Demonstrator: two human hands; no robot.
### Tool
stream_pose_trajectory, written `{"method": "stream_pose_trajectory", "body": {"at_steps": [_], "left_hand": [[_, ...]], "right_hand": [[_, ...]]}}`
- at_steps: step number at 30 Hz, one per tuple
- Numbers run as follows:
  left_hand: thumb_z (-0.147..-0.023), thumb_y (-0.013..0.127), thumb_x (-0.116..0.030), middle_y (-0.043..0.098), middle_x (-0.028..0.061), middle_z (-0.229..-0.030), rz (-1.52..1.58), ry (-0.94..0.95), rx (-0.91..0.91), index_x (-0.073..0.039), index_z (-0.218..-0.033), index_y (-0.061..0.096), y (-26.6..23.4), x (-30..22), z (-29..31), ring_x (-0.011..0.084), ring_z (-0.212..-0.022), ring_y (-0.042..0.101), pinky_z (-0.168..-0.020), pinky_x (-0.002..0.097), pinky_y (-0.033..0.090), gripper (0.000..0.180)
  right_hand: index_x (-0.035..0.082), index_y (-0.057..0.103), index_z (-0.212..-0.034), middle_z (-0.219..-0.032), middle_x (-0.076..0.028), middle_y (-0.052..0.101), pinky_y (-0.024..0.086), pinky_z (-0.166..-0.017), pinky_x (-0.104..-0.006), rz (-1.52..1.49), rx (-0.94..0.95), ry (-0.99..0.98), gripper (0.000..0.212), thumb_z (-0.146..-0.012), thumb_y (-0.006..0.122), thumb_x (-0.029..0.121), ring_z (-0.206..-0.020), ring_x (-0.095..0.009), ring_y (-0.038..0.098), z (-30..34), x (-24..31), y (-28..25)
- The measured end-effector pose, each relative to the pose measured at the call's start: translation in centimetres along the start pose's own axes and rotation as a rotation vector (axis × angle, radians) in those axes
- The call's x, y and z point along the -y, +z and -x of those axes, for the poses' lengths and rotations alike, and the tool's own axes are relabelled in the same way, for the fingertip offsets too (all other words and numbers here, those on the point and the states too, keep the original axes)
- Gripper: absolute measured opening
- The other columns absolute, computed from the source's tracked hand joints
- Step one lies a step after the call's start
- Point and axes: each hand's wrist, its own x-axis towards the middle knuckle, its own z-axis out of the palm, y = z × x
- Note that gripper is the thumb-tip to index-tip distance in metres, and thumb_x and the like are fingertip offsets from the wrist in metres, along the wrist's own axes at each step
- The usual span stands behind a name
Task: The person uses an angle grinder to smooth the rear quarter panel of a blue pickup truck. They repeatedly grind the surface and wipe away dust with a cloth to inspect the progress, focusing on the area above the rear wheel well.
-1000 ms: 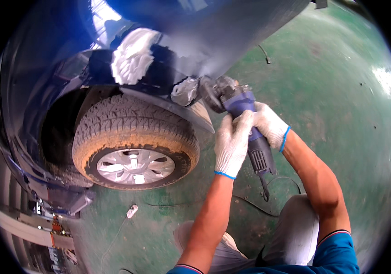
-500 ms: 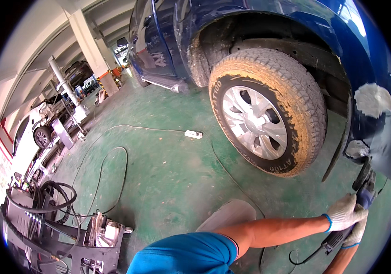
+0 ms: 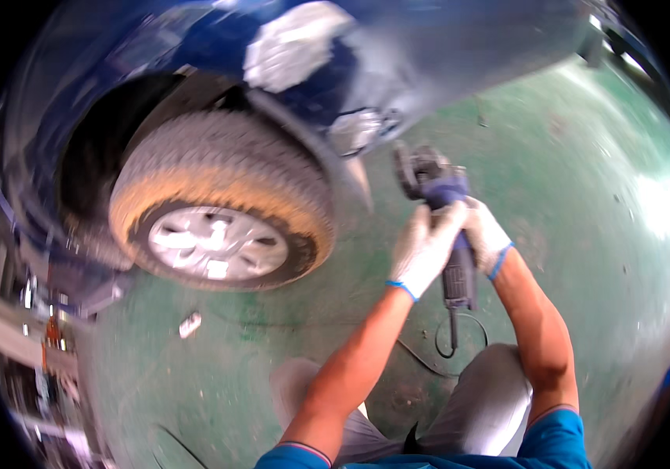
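Note:
My left hand, in a white knit glove with a blue cuff, wraps round a dark blue and black angle grinder from its left side. From the right, my right hand, gloved alike, is closed on the same tool. The grinder's dark disc and guard point away from me, a little apart from the blue car's body. Two pale, rough patches mark the bodywork: a large patch beside the wheel arch and a smaller patch lower down. Motion blurs the car.
At left stands the car's front wheel, its tire smeared with yellow mud. The grinder's cord curls over the green floor between my knees. A white power strip lies below the wheel.
My view has swung to the right, so the wheel now sits at left and both arms are near the middle. Both hands stay on the grinder, which now appears apart from the bodywork.

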Motion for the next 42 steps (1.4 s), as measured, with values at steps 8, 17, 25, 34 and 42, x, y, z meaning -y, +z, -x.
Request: {"method": "stream_pose_trajectory", "body": {"at_steps": [8,17,25,34,42], "left_hand": [[-0.098,0.075,-0.039,0.069,0.0022,-0.105,0.453,0.018,0.164,0.001,-0.123,0.068,1.3,-0.2,-1.0,0.0097,-0.091,0.06,-0.079,0.0286,0.049,0.048],[-0.096,0.077,-0.032,0.072,0.0068,-0.109,0.374,0.11,0.099,0.004,-0.119,0.07,0.9,-1.0,-3.3,0.0133,-0.095,0.065,-0.082,0.0318,0.052,0.043],[-0.091,0.077,-0.047,0.077,0.0147,-0.105,0.161,0.057,0.018,0.005,-0.116,0.072,0.5,-0.5,-3.3,0.019,-0.096,0.068,-0.087,0.0365,0.052,0.058],[-0.101,0.069,-0.041,0.066,0.0019,-0.097,0.027,0.171,-0.04,0.001,-0.113,0.071,0.4,-2.0,-1.6,0.0097,-0.087,0.056,-0.073,0.0296,0.047,0.044],[-0.104,0.065,-0.044,0.069,0.0076,-0.115,-0.007,0.075,-0.083,0.002,-0.126,0.067,0.1,-0.6,-0.2,0.0136,-0.103,0.059,-0.092,0.0319,0.048,0.051]], "right_hand": [[-0.002,0.061,-0.126,-0.103,-0.02,0.074,0.059,-0.081,-0.0432,0.575,-0.293,-0.203,0.054,-0.083,0.079,0.025,-0.091,-0.031,0.074,1.5,1.8,1.5],[0.0,0.057,-0.12,-0.099,-0.03,0.072,0.056,-0.085,-0.0527,1.016,-0.489,-0.302,0.049,-0.087,0.069,0.034,-0.097,-0.049,0.071,0.0,2.6,2.8],[-0.002,0.057,-0.118,-0.095,-0.031,0.072,0.057,-0.082,-0.0528,1.007,-0.438,-0.277,0.05,-0.086,0.07,0.033,-0.095,-0.049,0.071,-0.2,1.9,2.3],[-0.002,0.062,-0.121,-0.099,-0.024,0.074,0.058,-0.084,-0.0442,0.764,-0.305,-0.314,0.051,-0.085,0.075,0.031,-0.092,-0.037,0.074,0.3,2.3,2.5],[-0.004,0.065,-0.119,-0.103,-0.012,0.074,0.056,-0.083,-0.0366,0.606,-0.162,-0.181,0.044,-0.084,0.079,0.019,-0.089,-0.016,0.065,0.7,2.9,2.9]]}}
